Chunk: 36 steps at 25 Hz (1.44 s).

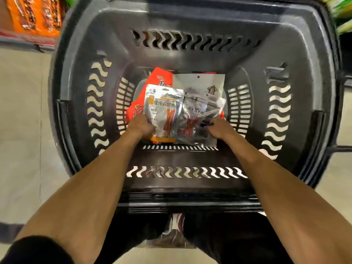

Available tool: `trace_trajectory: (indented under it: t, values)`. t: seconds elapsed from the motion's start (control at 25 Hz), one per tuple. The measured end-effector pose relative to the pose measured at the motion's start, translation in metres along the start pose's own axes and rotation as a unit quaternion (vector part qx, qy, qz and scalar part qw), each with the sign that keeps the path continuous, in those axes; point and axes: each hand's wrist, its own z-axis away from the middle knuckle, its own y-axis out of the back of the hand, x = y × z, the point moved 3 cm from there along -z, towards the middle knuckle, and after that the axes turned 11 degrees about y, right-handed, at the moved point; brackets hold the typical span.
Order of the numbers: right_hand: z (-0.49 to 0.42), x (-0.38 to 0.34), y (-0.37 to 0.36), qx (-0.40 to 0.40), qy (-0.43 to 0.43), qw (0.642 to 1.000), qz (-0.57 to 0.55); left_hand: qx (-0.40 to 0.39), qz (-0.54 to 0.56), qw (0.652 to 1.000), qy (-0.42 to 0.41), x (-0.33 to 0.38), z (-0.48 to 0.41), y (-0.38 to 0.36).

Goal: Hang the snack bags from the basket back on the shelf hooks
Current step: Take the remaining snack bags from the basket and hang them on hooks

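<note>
A dark grey plastic basket (190,54) fills the view, and several snack bags lie on its bottom. My left hand (140,125) grips the lower left edge of a silver bag with an orange bottom band (163,107). My right hand (221,128) holds the lower right part of a silver bag with a red cross-shaped print (198,119). Under them lie a red-orange bag (160,78) and a pale silver bag with a brown arrow (202,82). No shelf hooks are in view.
Orange packages (34,16) stand on a low shelf at the upper left. Green and yellow goods (342,14) show blurred at the upper right. Beige floor tiles (21,111) lie to the left. My dark trousers and shoes (177,225) are below the basket's near rim.
</note>
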Motion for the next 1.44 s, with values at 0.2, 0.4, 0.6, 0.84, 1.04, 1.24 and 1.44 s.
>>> trace_trajectory:
  t: [0.2, 0.4, 0.6, 0.84, 1.04, 1.24, 1.44]
  values:
    - [0.014, 0.0, 0.003, 0.138, -0.055, 0.978, -0.149, -0.002, 0.132, 0.991, 0.027, -0.007, -0.009, -0.005]
    - [0.016, -0.015, -0.002, 0.165, -0.053, 0.947, -0.269, -0.037, 0.173, 0.984, -0.036, 0.008, 0.004, -0.016]
    - [0.031, -0.046, 0.001, 0.166, -0.023, 0.959, -0.228, -0.027, 0.17, 0.984, -0.052, 0.007, 0.025, -0.007]
    - [0.133, -0.071, 0.045, 0.14, -0.016, 0.983, -0.117, 0.003, 0.279, 0.96, -0.016, -0.019, 0.122, 0.05]
    - [0.251, -0.115, 0.102, 0.151, 0.083, 0.979, -0.11, 0.062, 0.41, 0.909, -0.047, -0.04, 0.267, 0.116]
    - [0.384, -0.188, 0.168, 0.238, 0.201, 0.934, -0.172, 0.115, 0.512, 0.85, -0.044, -0.069, 0.417, 0.195]
    - [0.503, -0.269, 0.227, 0.277, 0.318, 0.876, -0.232, 0.219, 0.567, 0.79, -0.08, -0.11, 0.553, 0.272]
